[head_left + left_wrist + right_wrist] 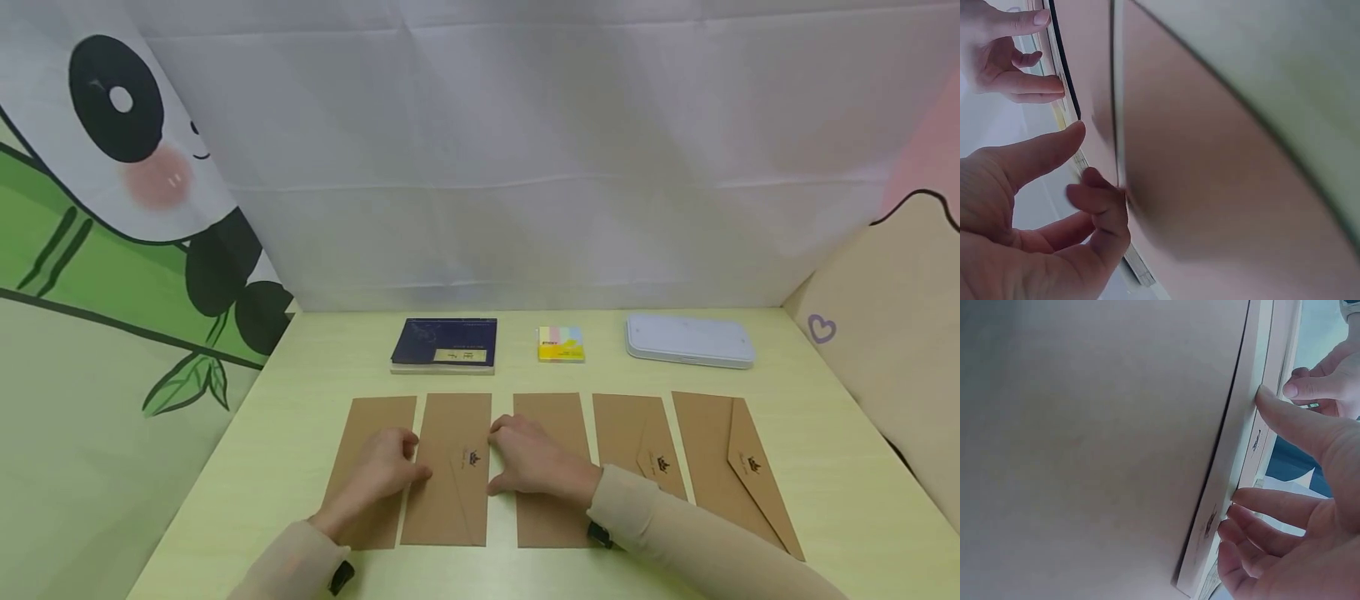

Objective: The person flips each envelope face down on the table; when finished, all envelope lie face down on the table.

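Note:
Several brown paper envelopes lie side by side in a row on the table. My left hand (381,468) is over the leftmost envelope (381,414), its thumb and fingertips at the left edge of the second envelope (448,433), which bears a small dark crown print. From the other side my right hand (534,460) reaches across the third envelope (551,417), thumb and index finger spread along the second envelope's right edge. In the right wrist view, the fingers (1275,506) of that hand extend to the envelope edge. Neither hand grips anything.
Farther right lie a fourth envelope (618,425) and a rightmost envelope (705,442) with a slanted flap. Behind the row are a dark blue book (442,335), a pack of sticky notes (560,343) and a pale flat case (690,338). White cloth (510,167) backs the table.

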A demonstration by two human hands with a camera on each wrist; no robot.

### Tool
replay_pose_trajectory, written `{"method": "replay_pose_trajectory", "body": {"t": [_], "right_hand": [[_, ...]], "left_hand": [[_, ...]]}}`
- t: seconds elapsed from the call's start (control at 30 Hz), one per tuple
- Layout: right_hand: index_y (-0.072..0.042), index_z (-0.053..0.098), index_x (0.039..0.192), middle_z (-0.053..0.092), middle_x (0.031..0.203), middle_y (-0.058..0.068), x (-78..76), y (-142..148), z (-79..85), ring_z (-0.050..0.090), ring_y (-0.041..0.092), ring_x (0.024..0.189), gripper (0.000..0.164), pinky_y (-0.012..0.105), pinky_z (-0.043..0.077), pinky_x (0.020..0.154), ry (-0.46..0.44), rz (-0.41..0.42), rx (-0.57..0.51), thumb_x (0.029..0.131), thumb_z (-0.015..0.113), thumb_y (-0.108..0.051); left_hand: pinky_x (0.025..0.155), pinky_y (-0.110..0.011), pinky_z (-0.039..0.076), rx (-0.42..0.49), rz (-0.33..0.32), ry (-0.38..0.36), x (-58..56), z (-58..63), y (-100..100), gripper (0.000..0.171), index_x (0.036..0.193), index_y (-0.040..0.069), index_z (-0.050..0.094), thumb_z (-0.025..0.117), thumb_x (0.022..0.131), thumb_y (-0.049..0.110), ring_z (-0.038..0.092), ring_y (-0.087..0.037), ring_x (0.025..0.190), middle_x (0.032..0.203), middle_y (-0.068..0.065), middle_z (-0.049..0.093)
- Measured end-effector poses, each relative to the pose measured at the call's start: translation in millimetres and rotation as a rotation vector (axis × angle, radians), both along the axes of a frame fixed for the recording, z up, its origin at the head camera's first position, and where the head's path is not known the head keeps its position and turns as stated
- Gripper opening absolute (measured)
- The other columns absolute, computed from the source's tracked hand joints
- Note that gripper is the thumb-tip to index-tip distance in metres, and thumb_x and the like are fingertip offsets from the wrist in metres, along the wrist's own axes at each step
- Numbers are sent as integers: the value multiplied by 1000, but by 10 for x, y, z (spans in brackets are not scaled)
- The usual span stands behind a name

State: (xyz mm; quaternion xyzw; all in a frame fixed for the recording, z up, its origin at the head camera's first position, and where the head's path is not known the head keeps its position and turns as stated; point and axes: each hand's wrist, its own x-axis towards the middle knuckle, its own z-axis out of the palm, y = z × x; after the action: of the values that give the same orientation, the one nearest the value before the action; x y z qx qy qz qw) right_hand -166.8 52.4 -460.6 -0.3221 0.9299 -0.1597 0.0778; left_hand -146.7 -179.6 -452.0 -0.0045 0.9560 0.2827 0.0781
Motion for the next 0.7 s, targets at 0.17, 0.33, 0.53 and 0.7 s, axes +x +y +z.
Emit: {"method": "replay_pose_trajectory", "body": {"t": [0.17, 0.33, 0.53, 0.7], "right_hand": [[-1, 69, 106, 58, 117, 8, 2, -12, -1, 53, 25, 104, 60, 37, 42, 89, -19, -11, -13, 64, 88, -39], [-2, 69, 105, 58, 116, 8, 3, -28, 13, 53, 25, 104, 58, 38, 42, 89, -14, -7, -9, 64, 87, -40], [-2, 69, 105, 59, 115, 8, 0, -37, 16, 53, 24, 104, 59, 39, 42, 89, -20, -4, -7, 64, 87, -40], [-2, 69, 107, 58, 117, 8, -1, -36, 8, 53, 25, 104, 60, 40, 42, 89, -26, -15, 0, 64, 88, -39]], "left_hand": [[60, -32, 47, 21, 2, -46, -42, 55, 25, 44, 99, -8, 63, 85, 69, 15, 53, -20, 69, 78, -5, 57], [49, -27, 37, 39, 12, -106, -98, 136, 15, 31, 72, 0, 59, 86, 67, 15, 43, -14, 57, 64, -1, 47], [42, -24, 17, 54, -6, -147, -133, 184, 13, 47, 45, 13, 44, 84, 69, 13, 23, -9, 43, 44, 7, 28], [40, -24, 21, 69, 25, -209, -135, 213, 29, 34, 48, 7, 59, 82, 71, 14, 26, -9, 41, 42, 5, 34]]}}
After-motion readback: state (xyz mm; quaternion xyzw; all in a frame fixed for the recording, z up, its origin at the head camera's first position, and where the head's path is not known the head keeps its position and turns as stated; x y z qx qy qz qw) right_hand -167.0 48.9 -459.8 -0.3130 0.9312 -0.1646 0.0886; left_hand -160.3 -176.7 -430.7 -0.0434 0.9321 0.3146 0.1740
